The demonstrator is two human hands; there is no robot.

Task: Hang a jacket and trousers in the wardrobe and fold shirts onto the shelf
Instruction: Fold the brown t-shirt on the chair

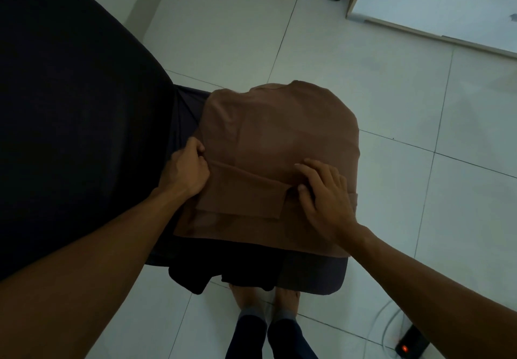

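A person's left hand (188, 169) is pinching the brown shirt's (279, 134) left edge while the right hand (324, 193), fingers spread, is pressing its folded sleeve (243, 197); the soft, light cloth is likely best gripped at its edges.

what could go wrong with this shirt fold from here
The brown shirt overhangs the small dark stool, so it may slide toward the tiled floor. The left hand only pinches one edge while the right hand presses flat, so the folded sleeve might spring open once released.
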